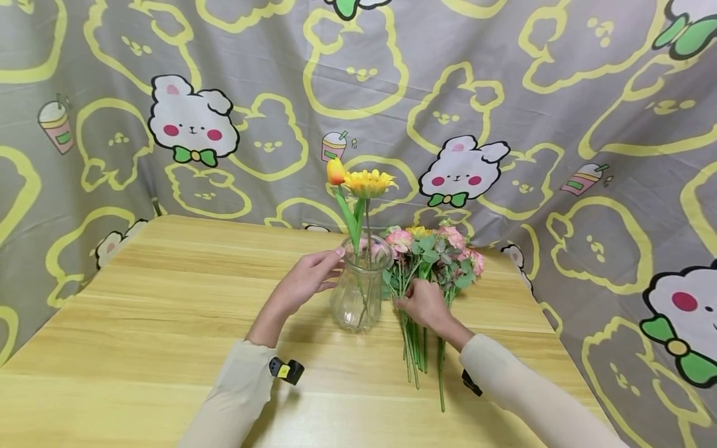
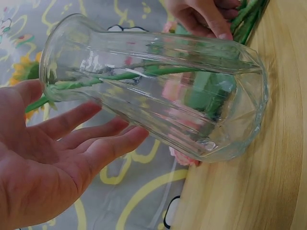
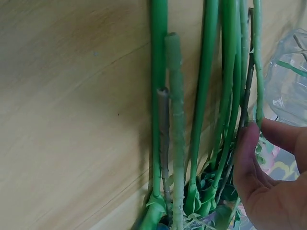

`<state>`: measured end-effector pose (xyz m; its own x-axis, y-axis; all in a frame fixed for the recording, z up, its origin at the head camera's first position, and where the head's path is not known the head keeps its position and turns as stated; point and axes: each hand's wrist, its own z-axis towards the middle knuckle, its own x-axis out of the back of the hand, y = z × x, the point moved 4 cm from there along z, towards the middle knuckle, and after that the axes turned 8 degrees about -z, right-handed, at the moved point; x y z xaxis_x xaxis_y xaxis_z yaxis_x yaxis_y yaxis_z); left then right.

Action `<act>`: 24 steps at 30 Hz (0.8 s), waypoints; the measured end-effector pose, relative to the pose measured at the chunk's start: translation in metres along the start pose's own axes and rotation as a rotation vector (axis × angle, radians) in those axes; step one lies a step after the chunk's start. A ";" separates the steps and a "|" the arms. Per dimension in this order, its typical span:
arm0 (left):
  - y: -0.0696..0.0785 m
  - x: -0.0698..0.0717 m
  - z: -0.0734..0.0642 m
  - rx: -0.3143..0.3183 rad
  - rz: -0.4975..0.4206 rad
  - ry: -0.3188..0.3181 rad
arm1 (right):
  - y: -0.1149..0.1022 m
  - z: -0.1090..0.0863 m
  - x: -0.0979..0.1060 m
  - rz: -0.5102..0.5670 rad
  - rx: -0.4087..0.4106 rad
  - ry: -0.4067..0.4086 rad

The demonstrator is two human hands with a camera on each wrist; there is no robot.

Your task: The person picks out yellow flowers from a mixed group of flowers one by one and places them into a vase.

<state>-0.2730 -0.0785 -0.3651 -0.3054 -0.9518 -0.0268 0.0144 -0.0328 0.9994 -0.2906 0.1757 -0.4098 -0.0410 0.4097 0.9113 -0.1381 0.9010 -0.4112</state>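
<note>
A clear glass vase (image 1: pixel 348 305) stands upright on the table, holding an orange-yellow tulip (image 1: pixel 336 171) and a yellow sunflower (image 1: pixel 371 183). My left hand (image 1: pixel 305 277) is at the vase's left side. In the left wrist view, the thumb touches near the rim and the other fingers lie extended along the glass (image 2: pixel 158 96). Right of the vase lies a bunch of artificial flowers with pink blooms (image 1: pixel 399 241) and green leaves. Over its stems, my right hand (image 1: pixel 427 303) pinches one light green flower stem (image 3: pixel 259 72) between thumb and finger; its bloom cannot be singled out.
The wooden table (image 1: pixel 168 298) extends to the left and front. Loose stems (image 1: pixel 414 354) of the bunch point towards me. A patterned grey curtain (image 1: pixel 269 74) hangs behind the table and along its sides.
</note>
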 end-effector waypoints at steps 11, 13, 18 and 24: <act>0.001 -0.001 0.000 0.001 -0.008 -0.005 | 0.002 0.002 -0.006 -0.001 -0.021 -0.027; 0.001 -0.001 0.000 0.005 -0.006 -0.005 | 0.002 0.002 -0.007 0.000 -0.031 -0.033; 0.001 0.000 0.000 0.001 -0.001 -0.013 | 0.001 0.000 -0.007 0.004 -0.054 -0.037; 0.000 0.000 0.000 -0.002 -0.008 -0.022 | 0.001 -0.002 -0.006 0.013 -0.064 -0.017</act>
<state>-0.2733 -0.0783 -0.3655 -0.3265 -0.9446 -0.0344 0.0140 -0.0412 0.9991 -0.2889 0.1749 -0.4157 -0.0592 0.4199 0.9057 -0.0738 0.9029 -0.4234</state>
